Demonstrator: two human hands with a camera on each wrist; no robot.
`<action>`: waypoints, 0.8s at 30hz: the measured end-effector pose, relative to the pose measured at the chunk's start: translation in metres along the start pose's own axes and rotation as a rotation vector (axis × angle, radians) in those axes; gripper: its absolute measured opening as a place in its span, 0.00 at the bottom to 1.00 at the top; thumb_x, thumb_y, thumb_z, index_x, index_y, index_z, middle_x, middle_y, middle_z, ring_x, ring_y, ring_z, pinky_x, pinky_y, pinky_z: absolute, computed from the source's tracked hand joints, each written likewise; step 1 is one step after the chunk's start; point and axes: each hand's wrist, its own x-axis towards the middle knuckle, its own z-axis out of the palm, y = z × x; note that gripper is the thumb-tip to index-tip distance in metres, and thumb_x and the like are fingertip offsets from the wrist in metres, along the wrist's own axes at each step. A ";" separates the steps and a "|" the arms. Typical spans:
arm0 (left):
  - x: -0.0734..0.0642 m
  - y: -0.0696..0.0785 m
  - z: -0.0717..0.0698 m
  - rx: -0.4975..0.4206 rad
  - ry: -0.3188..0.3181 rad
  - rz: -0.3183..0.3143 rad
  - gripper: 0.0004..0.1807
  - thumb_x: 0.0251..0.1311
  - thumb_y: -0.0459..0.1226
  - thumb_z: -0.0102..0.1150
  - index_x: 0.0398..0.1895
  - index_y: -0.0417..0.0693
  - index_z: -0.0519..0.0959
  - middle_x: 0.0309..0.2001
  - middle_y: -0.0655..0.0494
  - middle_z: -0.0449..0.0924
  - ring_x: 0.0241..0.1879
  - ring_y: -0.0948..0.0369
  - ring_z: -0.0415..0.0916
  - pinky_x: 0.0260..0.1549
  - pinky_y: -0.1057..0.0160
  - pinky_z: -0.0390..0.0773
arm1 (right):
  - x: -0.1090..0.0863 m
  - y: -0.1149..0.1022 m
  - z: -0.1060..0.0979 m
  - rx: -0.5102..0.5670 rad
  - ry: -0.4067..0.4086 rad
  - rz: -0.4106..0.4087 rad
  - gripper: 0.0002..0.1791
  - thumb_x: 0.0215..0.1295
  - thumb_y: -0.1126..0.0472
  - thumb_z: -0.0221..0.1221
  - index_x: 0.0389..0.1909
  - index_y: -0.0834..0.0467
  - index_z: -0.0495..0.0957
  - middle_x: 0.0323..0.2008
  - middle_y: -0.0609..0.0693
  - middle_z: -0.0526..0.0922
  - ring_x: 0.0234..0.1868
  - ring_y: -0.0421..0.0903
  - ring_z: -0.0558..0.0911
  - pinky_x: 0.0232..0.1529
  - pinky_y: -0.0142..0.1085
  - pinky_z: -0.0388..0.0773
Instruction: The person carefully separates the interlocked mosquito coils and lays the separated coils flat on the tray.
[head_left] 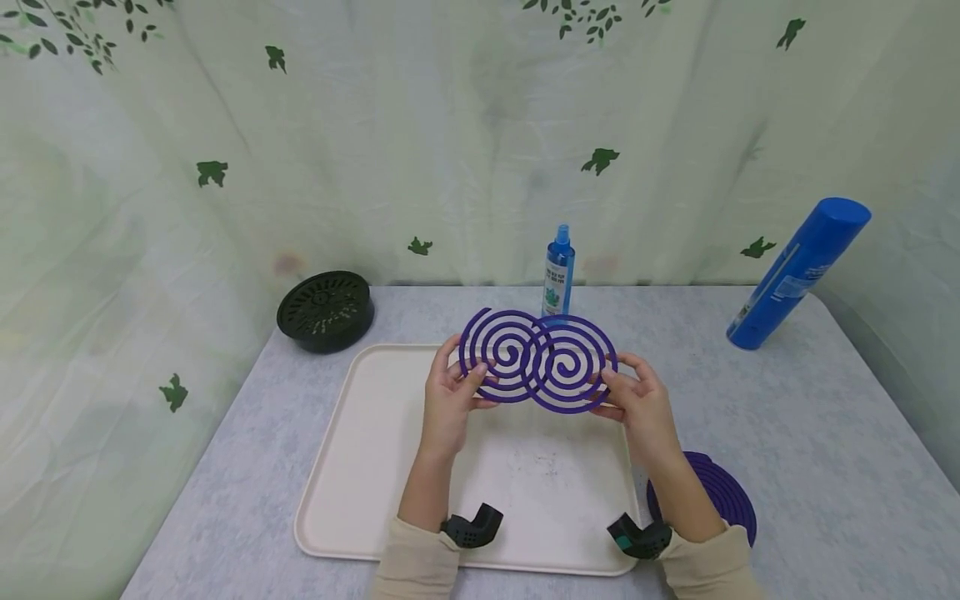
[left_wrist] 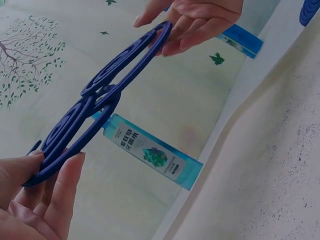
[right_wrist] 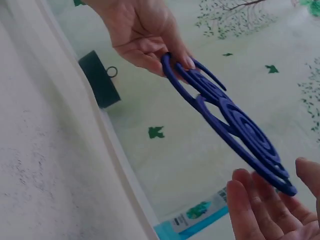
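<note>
Two purple mosquito coils are raised over a cream tray (head_left: 375, 467), partly overlapping and linked where their rings cross. My left hand (head_left: 447, 408) pinches the outer edge of the left coil (head_left: 512, 352) between thumb and fingers. On the other side, my right hand (head_left: 647, 408) pinches the outer edge of the right coil (head_left: 567, 367). From the left wrist view, the coils appear nearly edge-on, slanting between the left hand (left_wrist: 50, 200) and the right hand (left_wrist: 205, 17). More purple coils (head_left: 727, 496) lie at the tray's right, partly hidden by my right forearm.
A black round coil holder with a slotted lid (head_left: 326, 312) stands at the back left. Behind the coils is a blue spray bottle (head_left: 557, 279); a tall blue can (head_left: 795, 275) stands at the back right. Small dark crumbs (head_left: 546, 462) dot the tray.
</note>
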 end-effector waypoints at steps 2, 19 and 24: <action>0.000 0.000 0.000 0.013 -0.027 -0.003 0.27 0.58 0.28 0.54 0.61 0.50 0.62 0.39 0.43 0.78 0.28 0.57 0.79 0.19 0.61 0.81 | 0.002 -0.005 -0.006 -0.076 -0.015 0.008 0.21 0.64 0.57 0.54 0.54 0.59 0.64 0.32 0.49 0.82 0.29 0.46 0.82 0.30 0.39 0.81; -0.003 0.003 -0.004 0.112 -0.092 -0.027 0.27 0.59 0.30 0.54 0.61 0.52 0.62 0.40 0.40 0.77 0.29 0.55 0.79 0.21 0.59 0.81 | 0.006 -0.010 -0.023 -0.220 -0.151 0.110 0.26 0.61 0.62 0.56 0.59 0.63 0.61 0.26 0.51 0.82 0.22 0.47 0.81 0.26 0.40 0.81; -0.008 0.001 -0.002 0.116 -0.036 -0.011 0.28 0.59 0.32 0.54 0.62 0.54 0.61 0.40 0.43 0.78 0.30 0.56 0.79 0.22 0.58 0.81 | 0.001 -0.002 -0.018 -0.185 -0.101 0.069 0.23 0.61 0.61 0.57 0.56 0.61 0.63 0.28 0.52 0.82 0.23 0.48 0.82 0.27 0.40 0.80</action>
